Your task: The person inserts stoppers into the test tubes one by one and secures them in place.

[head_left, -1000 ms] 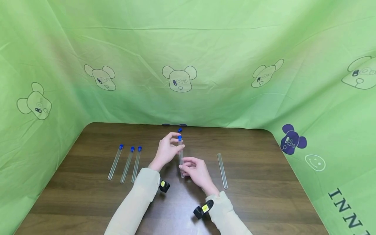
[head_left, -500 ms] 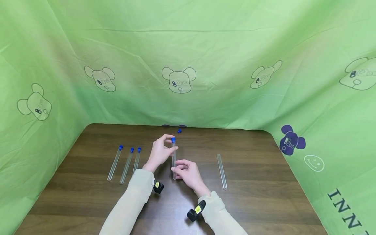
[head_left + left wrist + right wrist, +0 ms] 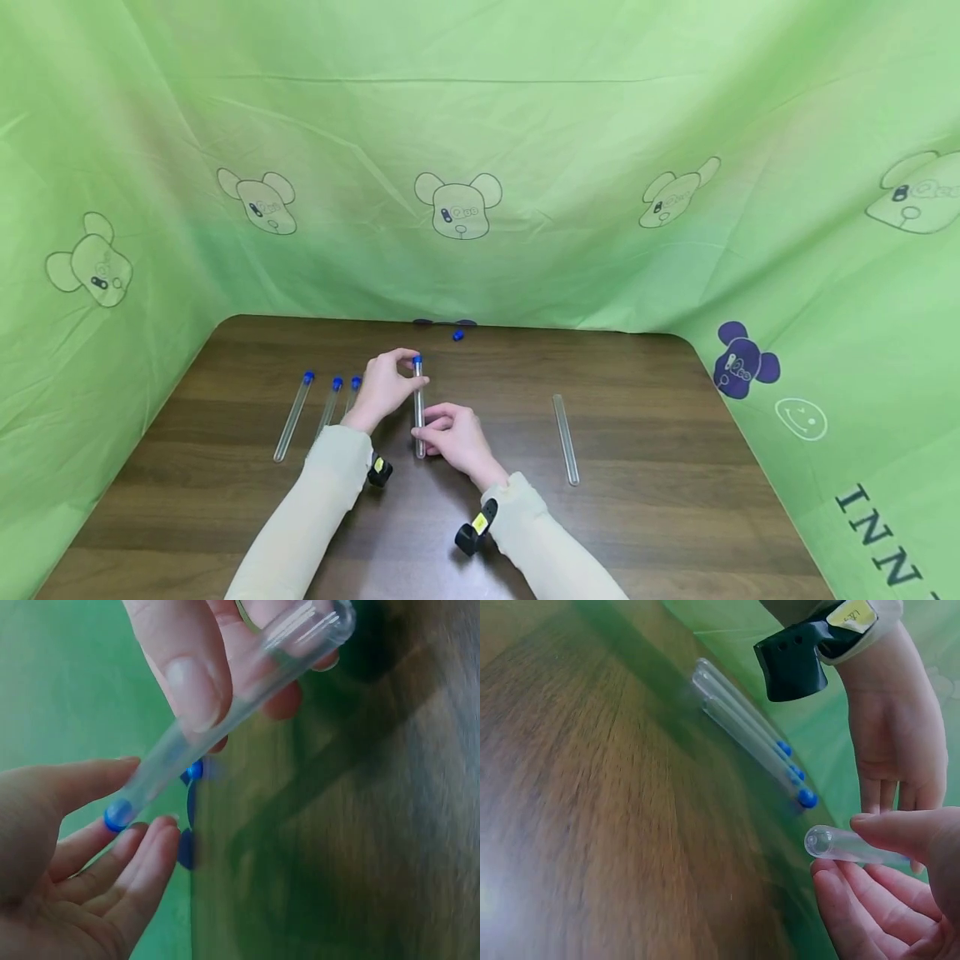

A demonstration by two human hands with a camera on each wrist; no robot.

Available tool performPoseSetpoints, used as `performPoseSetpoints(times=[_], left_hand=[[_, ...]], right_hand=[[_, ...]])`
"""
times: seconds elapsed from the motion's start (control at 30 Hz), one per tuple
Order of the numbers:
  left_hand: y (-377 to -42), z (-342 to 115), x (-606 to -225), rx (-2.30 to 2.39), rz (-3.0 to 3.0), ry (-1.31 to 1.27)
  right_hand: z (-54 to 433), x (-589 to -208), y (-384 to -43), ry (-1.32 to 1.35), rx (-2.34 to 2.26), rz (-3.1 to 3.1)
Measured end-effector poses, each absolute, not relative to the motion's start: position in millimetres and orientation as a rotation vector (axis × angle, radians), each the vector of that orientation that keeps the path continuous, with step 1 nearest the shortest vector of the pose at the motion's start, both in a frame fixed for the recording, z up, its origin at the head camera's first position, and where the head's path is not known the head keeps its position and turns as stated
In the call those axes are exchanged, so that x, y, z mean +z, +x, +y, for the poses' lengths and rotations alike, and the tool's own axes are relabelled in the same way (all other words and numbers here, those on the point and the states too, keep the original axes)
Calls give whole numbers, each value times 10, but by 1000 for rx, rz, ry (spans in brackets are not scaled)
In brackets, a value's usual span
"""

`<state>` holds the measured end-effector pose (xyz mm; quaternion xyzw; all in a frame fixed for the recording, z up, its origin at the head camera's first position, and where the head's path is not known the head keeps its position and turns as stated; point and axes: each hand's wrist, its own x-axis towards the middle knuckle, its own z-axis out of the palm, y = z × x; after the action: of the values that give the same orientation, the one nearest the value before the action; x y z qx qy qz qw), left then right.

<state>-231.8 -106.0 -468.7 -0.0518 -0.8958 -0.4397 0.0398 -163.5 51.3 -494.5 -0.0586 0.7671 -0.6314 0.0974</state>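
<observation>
A clear test tube with a blue cap (image 3: 419, 404) is held between both hands over the middle of the table. My left hand (image 3: 384, 387) pinches it near the capped upper end, thumb across the glass. Lower down, my right hand (image 3: 456, 439) pinches the tube by its rounded end. In the left wrist view, the blue cap (image 3: 118, 815) is seated on the tube, beside the left fingertips. Three capped test tubes (image 3: 292, 421) lie to the left, two of them partly behind the left arm; the right wrist view shows them side by side.
An uncapped test tube (image 3: 566, 440) lies to the right on the brown wooden table (image 3: 660, 500). A loose blue cap (image 3: 458, 335) sits near the table's back edge. Green printed fabric (image 3: 525, 275) surrounds the back and sides.
Both hands have moved left together, carrying the capped test tube toward the three lying tubes. The left arm now covers more of those tubes.
</observation>
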Motion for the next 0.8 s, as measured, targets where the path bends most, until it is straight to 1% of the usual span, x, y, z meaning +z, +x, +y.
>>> performPoseSetpoints(times=[0.17,0.53,0.8], left_hand=[[-2335,-1160,-4664,-1237,-2832,-119],[-2356,-1369,-4669,-1206,-2938,-38],[-2369,-1470,-4712,-1143,-3022,-17]], right_hand=[[382,-4940,-1676,-160,-1824,2279],[105,-4888,-1698,-144,-1653,2349],[-43,-4919,-1692,-136,-1561,2405]])
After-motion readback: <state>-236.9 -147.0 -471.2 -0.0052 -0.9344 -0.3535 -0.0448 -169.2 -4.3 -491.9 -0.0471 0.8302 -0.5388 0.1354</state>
